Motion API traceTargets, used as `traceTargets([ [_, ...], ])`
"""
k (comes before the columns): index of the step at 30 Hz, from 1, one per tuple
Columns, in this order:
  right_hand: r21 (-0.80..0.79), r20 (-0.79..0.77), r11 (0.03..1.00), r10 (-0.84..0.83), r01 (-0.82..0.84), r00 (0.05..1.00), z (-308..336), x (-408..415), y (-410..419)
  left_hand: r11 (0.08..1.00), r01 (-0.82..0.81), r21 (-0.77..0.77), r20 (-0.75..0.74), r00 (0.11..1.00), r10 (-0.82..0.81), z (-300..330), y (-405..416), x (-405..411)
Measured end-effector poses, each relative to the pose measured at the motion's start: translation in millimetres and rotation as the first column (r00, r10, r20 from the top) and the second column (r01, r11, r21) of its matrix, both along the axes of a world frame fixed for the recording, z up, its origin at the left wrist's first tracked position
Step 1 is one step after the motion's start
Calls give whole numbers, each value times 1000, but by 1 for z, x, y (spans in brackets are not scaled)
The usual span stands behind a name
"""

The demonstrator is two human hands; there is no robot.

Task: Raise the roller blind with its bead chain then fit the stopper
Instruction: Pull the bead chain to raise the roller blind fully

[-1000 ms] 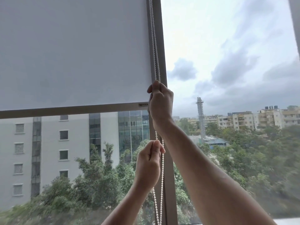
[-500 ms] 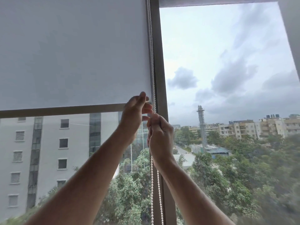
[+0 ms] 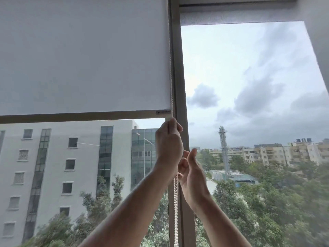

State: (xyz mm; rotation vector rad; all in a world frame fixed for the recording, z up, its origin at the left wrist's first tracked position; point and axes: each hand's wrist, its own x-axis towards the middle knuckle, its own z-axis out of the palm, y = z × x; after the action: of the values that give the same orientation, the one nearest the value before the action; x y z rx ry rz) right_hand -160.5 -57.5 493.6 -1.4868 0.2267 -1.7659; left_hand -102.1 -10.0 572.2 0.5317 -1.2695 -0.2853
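Note:
The white roller blind point(image 3: 85, 56) covers the upper part of the left pane, and its dark bottom bar point(image 3: 80, 116) hangs level about halfway down. A white bead chain point(image 3: 171, 77) runs down the blind's right edge along the window post, and both strands continue below my hands. My left hand point(image 3: 168, 145) is closed on the chain just under the bottom bar. My right hand point(image 3: 191, 175) is lower and to the right, fingers spread and loose, fingertips touching the chain. No stopper is visible.
The grey window post point(image 3: 179, 72) stands right behind the chain. A second blind point(image 3: 235, 16) is rolled up at the top of the right pane. A white wall edge point(image 3: 318, 32) slants down at the far right. Buildings and trees lie outside.
My left hand rose from below my right hand to above it and closed on the chain. My right hand dropped lower and loosened its fingers. The view tilted up.

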Motion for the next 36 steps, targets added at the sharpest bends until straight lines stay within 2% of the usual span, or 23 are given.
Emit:
traceTargets([
  [4, 21, 8, 999, -47, 47, 999, 40, -9, 4, 999, -46, -17, 40, 998, 46, -31, -3, 5],
  [11, -52, -167, 992, -125, 117, 978, 123, 5, 35, 995, -81, -53, 70, 994, 85, -58, -1, 9],
  [15, -1, -56, 997, -82, 83, 995, 154, 26, 53, 997, -63, -46, 53, 996, 65, -59, 3, 11],
  [18, -91, 82, 983, -153, 160, 985, 156, 34, 55, 997, -34, -65, 58, 998, 38, -57, 8, 14],
  [22, -235, 144, 912, -309, 336, 940, 146, 32, 58, 988, 151, -38, 72, 986, -148, -54, 9, 29],
  [27, -304, 165, 848, -402, 434, 901, 127, 30, 61, 993, 119, 22, -61, 991, -118, -33, 6, 49],
  [29, -323, 175, 818, -443, 476, 879, 120, 28, 61, 993, 106, 47, -47, 993, -104, -16, 7, 57],
  [33, -352, 196, 755, -518, 553, 832, 111, 29, 69, 1000, 26, -18, -15, 1000, -26, 26, 20, 59],
  [36, -368, 194, 736, -537, 568, 821, 101, 26, 69, 997, 74, -21, 35, 997, -73, 58, 36, 46],
])
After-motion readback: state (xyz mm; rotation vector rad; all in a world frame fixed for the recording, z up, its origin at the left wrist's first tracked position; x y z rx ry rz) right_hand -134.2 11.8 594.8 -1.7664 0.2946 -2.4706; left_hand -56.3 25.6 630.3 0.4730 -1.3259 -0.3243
